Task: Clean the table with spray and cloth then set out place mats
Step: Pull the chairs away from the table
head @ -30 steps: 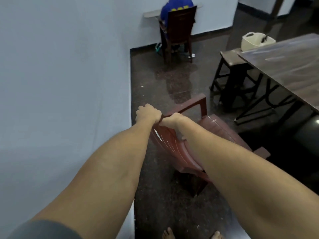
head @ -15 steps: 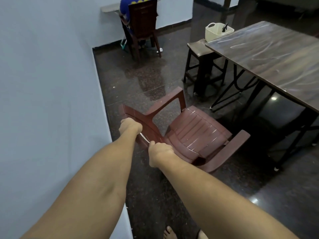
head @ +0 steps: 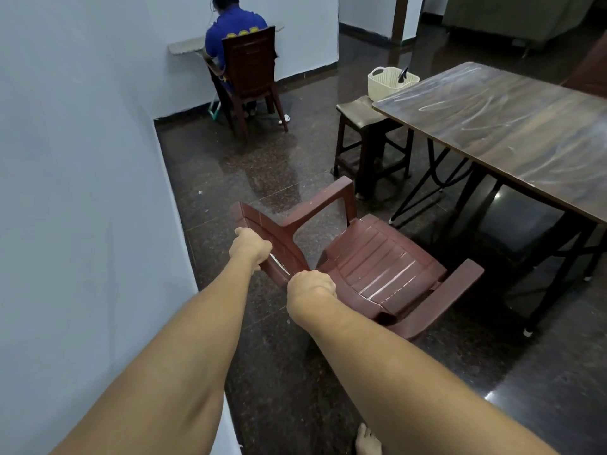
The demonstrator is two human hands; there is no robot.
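A dark red plastic armchair (head: 371, 267) stands on the floor in front of me, its seat facing the table. My left hand (head: 249, 246) grips the top of its backrest, and my right hand (head: 310, 285) grips the same backrest edge a little nearer to me. The dark wooden table (head: 512, 126) fills the right side and shows pale wipe streaks on its top. A cream basket (head: 391, 82) with a dark object sticking out sits on a stool (head: 358, 108) at the table's far end. No spray, cloth or place mats are visible.
A white wall (head: 82, 192) runs close along my left. A person in a blue shirt (head: 235, 24) sits on a brown chair (head: 253, 70) at a wall shelf at the back. The dark polished floor (head: 262, 165) spreads between. My bare foot (head: 368, 441) shows at the bottom.
The chair has turned and come down from a tilt, its seat now showing and facing the table. My view has swung right, bringing more of the table in. Both hands keep their grip.
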